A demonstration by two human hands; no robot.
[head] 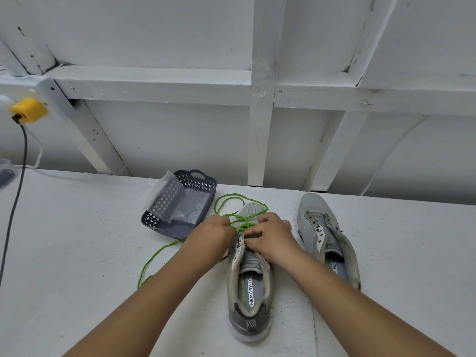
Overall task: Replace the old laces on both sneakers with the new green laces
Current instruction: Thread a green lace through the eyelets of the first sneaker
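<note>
Head view: a grey Skechers sneaker stands on the white tabletop with its heel toward the person and its toe pointing to 12 o'clock, probably so that the eyelet rows face both hands evenly. The left hand and right hand meet over the lower eyelets near the toe. The left fingers curl round the green lace, apparently pulling it to 9 o'clock; the right fingers are bent and pinch at the lace crossing or eyelet edge, though exactly what they nip is too small to tell. Slack lace loops past the toe toward 12 o'clock and trails off to 7 o'clock across the tabletop, kept loose so it can feed through. I judge lacing to be just begun.

At 3 o'clock of this shoe, well apart, the second sneaker waits with bare eyelets. At 10 o'clock sits a slate-blue perforated basket holding a clear plastic bag, likely the lace packaging. At far 9 o'clock, a yellow plug with a dark cable.
</note>
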